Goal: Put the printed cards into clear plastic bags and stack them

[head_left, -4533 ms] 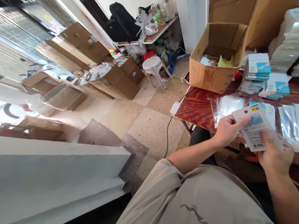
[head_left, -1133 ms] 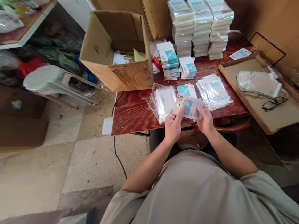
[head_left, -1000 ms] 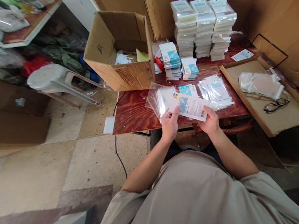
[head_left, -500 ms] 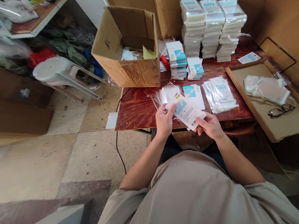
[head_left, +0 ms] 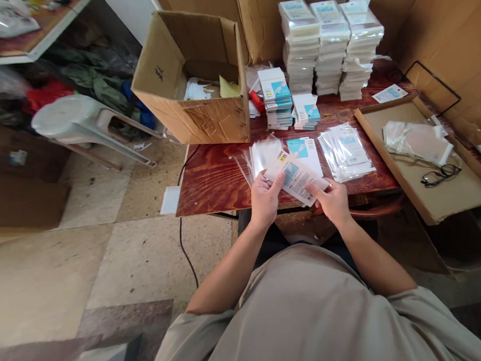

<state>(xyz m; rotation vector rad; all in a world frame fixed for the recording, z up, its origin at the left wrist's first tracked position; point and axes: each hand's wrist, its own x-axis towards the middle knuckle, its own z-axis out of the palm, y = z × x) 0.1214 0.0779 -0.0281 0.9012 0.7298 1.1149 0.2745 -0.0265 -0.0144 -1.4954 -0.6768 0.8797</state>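
Between my hands, just over the table's front edge, is a printed card (head_left: 297,184) with a blue picture, small text and a barcode; it seems to sit in a clear plastic sleeve. My left hand (head_left: 264,199) pinches its left side with the thumb on top. My right hand (head_left: 330,199) grips the lower right end, thumb pressed on the print. Behind the left hand lie loose clear plastic sleeves (head_left: 266,154). Beyond the held card rests a blue-and-white card (head_left: 301,148). A pile of sleeved cards (head_left: 346,150) is to the right.
An open cardboard box (head_left: 207,116) stands at the table's back left. Next to it are card stacks (head_left: 276,96) and tall stacks of packed cards (head_left: 302,46). A shallow cardboard tray (head_left: 431,203) holds glasses (head_left: 441,174) and plastic bags. A white stool (head_left: 64,117) stands left.
The camera view has shifted slightly, so the surroundings sit further left. The right thumb has slid a little inward over the card; both hands keep hold of it.
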